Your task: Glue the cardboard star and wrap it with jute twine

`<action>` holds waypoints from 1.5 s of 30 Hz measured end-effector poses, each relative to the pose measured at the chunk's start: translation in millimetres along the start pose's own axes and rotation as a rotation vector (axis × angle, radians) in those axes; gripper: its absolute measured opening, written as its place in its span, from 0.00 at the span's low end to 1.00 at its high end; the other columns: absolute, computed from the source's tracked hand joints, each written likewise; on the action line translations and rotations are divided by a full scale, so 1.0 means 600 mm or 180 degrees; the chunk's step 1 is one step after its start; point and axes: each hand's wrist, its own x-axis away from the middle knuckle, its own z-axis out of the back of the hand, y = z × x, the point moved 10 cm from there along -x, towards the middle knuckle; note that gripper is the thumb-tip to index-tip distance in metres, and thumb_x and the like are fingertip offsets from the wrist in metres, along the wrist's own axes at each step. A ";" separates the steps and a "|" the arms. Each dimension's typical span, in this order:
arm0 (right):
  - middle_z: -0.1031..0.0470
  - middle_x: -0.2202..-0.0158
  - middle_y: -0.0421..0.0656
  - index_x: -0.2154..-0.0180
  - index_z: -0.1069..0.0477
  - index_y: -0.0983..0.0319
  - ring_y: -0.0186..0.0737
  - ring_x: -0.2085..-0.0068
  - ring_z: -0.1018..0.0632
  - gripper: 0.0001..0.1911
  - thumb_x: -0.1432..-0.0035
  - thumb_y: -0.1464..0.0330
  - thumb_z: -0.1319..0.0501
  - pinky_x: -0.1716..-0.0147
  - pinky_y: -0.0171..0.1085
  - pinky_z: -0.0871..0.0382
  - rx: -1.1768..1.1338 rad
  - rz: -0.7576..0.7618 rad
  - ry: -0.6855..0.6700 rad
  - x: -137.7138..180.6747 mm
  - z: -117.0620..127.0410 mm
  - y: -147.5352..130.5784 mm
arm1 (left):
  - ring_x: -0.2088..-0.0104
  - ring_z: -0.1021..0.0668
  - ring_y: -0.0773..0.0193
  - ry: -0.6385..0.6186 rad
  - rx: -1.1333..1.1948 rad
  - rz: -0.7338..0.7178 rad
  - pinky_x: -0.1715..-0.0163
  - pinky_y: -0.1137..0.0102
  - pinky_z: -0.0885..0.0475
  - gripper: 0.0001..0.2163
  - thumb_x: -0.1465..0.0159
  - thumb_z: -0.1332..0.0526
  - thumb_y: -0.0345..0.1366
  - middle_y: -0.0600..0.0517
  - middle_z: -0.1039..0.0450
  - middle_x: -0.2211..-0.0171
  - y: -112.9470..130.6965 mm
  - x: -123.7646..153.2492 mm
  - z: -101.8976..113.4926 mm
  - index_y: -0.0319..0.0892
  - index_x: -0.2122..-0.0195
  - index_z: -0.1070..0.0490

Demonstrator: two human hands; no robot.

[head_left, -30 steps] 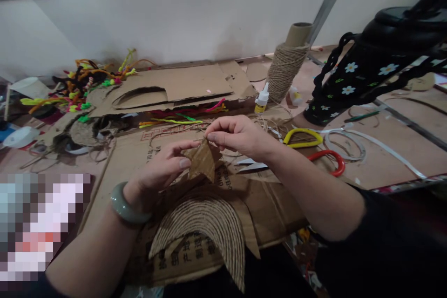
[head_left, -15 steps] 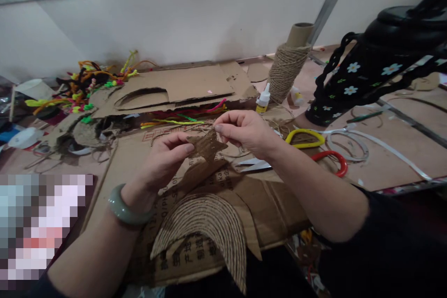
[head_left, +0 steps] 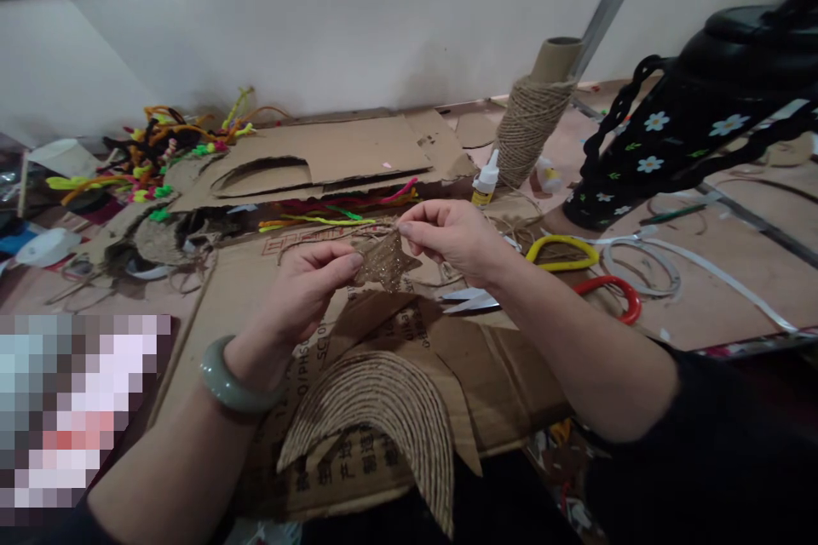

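Observation:
A small glittery brown star point(head_left: 387, 262) is pinched at its left side between the thumb and fingers of my left hand point(head_left: 313, 277). My right hand point(head_left: 453, 238) has its thumb and forefinger closed at the star's upper point, where a thin strand of twine point(head_left: 358, 230) meets the fingertips. The exact grip there is partly hidden. Below the hands, a crescent covered in rows of twine point(head_left: 383, 375) lies over the front of a printed cardboard sheet point(head_left: 223, 341). Scissors point(head_left: 473, 300) with yellow and red handles lie beneath my right forearm.
Behind the hands stand a twine spool point(head_left: 533, 123) and a small glue bottle point(head_left: 486, 179). A black flowered tumbler point(head_left: 677, 119) rises at the right. Cut cardboard point(head_left: 358, 149) and colourful pipe cleaners point(head_left: 159, 140) lie at the back left. A clear ring point(head_left: 642, 268) sits near the scissors.
The star has tilted so that its glittering face catches more light. Both hands have shifted slightly right in view, still holding at the star.

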 end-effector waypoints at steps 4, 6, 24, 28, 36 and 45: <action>0.34 0.84 0.35 0.73 0.31 0.65 0.23 0.84 0.40 0.05 0.49 0.70 0.41 0.86 0.29 0.51 0.0047 0.0042 -0.0041 -0.001 -0.002 0.000 | 0.78 0.27 0.71 0.0004 0.0125 0.0110 0.77 0.76 0.29 0.05 0.56 0.31 0.32 0.53 0.25 0.78 -0.003 0.002 -0.005 0.39 0.76 0.23; 0.34 0.84 0.35 0.73 0.31 0.65 0.23 0.84 0.40 0.05 0.49 0.70 0.41 0.86 0.29 0.51 0.0097 0.0041 -0.0039 0.000 -0.002 0.000 | 0.78 0.26 0.71 -0.0041 0.0196 0.0140 0.77 0.76 0.29 0.05 0.55 0.31 0.31 0.54 0.25 0.77 -0.006 0.002 -0.008 0.39 0.76 0.23; 0.29 0.78 0.37 0.62 0.27 0.65 0.24 0.82 0.38 0.10 0.45 0.67 0.41 0.83 0.30 0.45 0.0483 0.0977 0.0711 0.020 0.057 -0.059 | 0.82 0.29 0.73 0.0035 0.0471 0.0469 0.76 0.76 0.28 0.07 0.55 0.31 0.32 0.57 0.33 0.84 -0.030 0.009 -0.008 0.39 0.80 0.29; 0.25 0.72 0.39 0.63 0.26 0.61 0.29 0.76 0.30 0.09 0.42 0.65 0.43 0.76 0.32 0.36 0.1452 0.1681 0.0928 0.058 0.040 -0.099 | 0.81 0.28 0.73 0.0209 0.0391 0.0447 0.77 0.76 0.29 0.06 0.54 0.32 0.32 0.57 0.30 0.82 -0.036 0.009 -0.002 0.38 0.79 0.28; 0.22 0.69 0.43 0.67 0.28 0.65 0.35 0.67 0.25 0.07 0.40 0.71 0.44 0.64 0.35 0.31 0.2979 0.3021 0.0685 0.110 -0.051 -0.120 | 0.77 0.27 0.70 0.0404 0.0051 0.0111 0.74 0.75 0.30 0.03 0.53 0.33 0.31 0.55 0.27 0.80 -0.020 0.015 -0.003 0.39 0.79 0.27; 0.25 0.68 0.42 0.69 0.30 0.62 0.36 0.64 0.28 0.07 0.40 0.71 0.45 0.62 0.35 0.34 0.3357 0.3211 0.0737 0.116 -0.065 -0.116 | 0.78 0.28 0.70 0.0403 0.0001 0.0025 0.75 0.75 0.32 0.02 0.52 0.33 0.31 0.55 0.27 0.80 -0.016 0.017 -0.003 0.40 0.78 0.25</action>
